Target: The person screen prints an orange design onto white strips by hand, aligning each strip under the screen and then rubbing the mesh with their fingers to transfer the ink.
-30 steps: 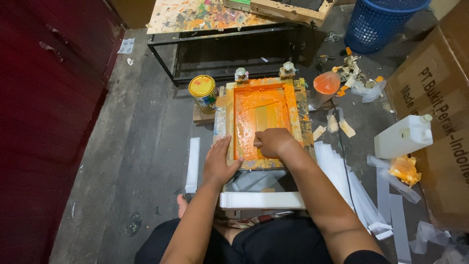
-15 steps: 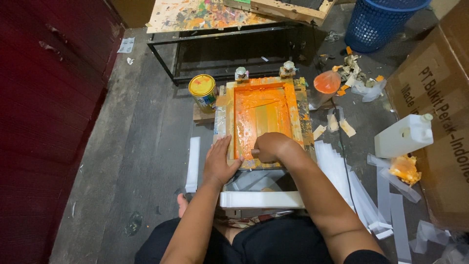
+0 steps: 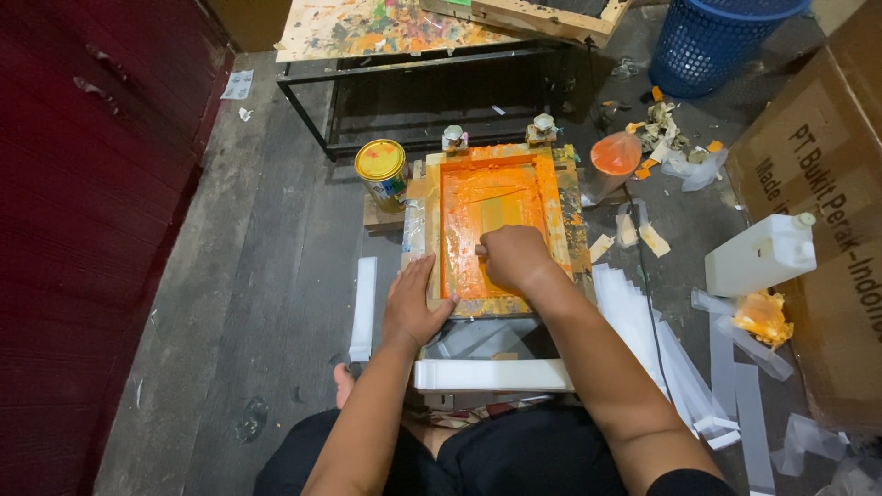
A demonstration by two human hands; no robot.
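A wooden printing screen frame [image 3: 562, 197], smeared with orange ink, lies flat on a low stand on the floor. My right hand [image 3: 514, 257] is closed on a squeegee whose end [image 3: 480, 249] pokes out at the left of my fist, pressed on the orange mesh in the near half of the frame. My left hand [image 3: 413, 303] lies flat, fingers spread, on the frame's near left corner. A stack of white strips [image 3: 491, 375] lies just below the frame, close to my knees.
A yellow-lidded tin [image 3: 382, 171] stands left of the frame and an orange-stained cup [image 3: 614, 156] to its right. White strips [image 3: 363, 308], a white jug [image 3: 761, 255], a cardboard box [image 3: 827, 211], a blue basket [image 3: 717, 41] and a paint-spattered table [image 3: 386, 23] surround it.
My right hand has dragged the squeegee toward me, then shifted slightly back up the mesh. My left hand has stayed on the frame's corner.
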